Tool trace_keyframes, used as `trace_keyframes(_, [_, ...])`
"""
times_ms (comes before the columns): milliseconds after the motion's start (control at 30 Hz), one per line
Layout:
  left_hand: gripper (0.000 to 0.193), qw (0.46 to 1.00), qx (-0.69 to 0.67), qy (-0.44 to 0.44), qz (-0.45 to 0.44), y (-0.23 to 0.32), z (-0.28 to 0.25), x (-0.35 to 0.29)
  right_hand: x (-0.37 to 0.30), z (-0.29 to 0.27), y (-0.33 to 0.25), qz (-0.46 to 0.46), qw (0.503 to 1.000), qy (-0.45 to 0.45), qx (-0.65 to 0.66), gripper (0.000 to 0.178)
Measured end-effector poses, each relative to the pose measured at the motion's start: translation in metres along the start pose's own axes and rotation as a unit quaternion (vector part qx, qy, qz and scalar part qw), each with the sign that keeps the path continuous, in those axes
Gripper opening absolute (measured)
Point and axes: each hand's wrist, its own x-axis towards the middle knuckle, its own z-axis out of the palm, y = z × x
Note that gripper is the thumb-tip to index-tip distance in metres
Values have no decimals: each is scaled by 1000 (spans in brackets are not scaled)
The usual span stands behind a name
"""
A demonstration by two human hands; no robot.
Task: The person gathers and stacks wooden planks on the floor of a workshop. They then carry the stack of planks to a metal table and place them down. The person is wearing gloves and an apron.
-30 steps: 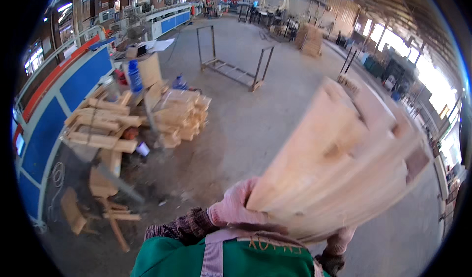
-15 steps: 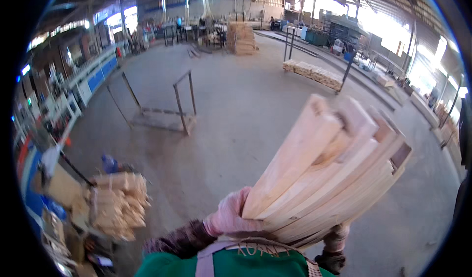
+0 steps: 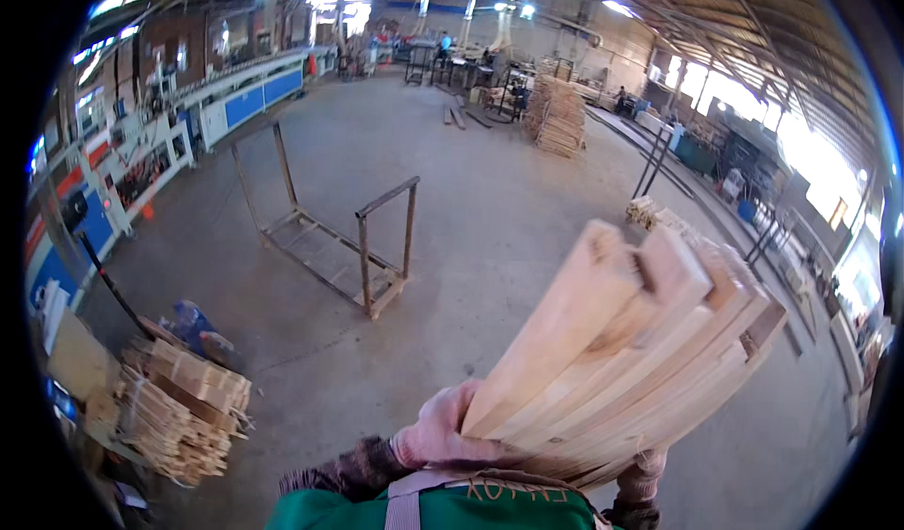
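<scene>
A thick bundle of pale wooden planks point(image 3: 603, 370) rests against my front, its far ends tilted up and to the right. My left hand point(image 3: 443, 426), in a pinkish glove, grips the bundle's near left end. On the other side my right hand point(image 3: 644, 473) clasps the lower right of the bundle, its fingers partly hidden behind the wood. The plank ends are uneven, and one shows a dark notch.
An empty metal frame rack point(image 3: 377, 299) stands on the floor ahead, left of the planks. Bundled wood strips point(image 3: 184, 408) sit at the lower left. Blue and white machines point(image 3: 250, 102) line the left side. A tall wood stack point(image 3: 556, 116) stands farther off; a low wood stack point(image 3: 654, 215) lies right.
My view has turned left, so the rack and the machines sit farther right in it. The planks stay in both my hands.
</scene>
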Motion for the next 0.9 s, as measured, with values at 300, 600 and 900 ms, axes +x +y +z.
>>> trace_keyframes(300, [64, 992, 123, -38, -16, -47, -199, 411, 355, 114, 119, 41, 978, 45, 200, 105])
trace_keyframes(600, [79, 987, 100, 124, -20, -68, -428, 749, 804, 226, 375, 45, 993, -93, 64, 74])
trace_keyframes(900, [85, 959, 143, 246, -6, -96, -710, 987, 1172, 485, 533, 59, 955, -221, 192, 64])
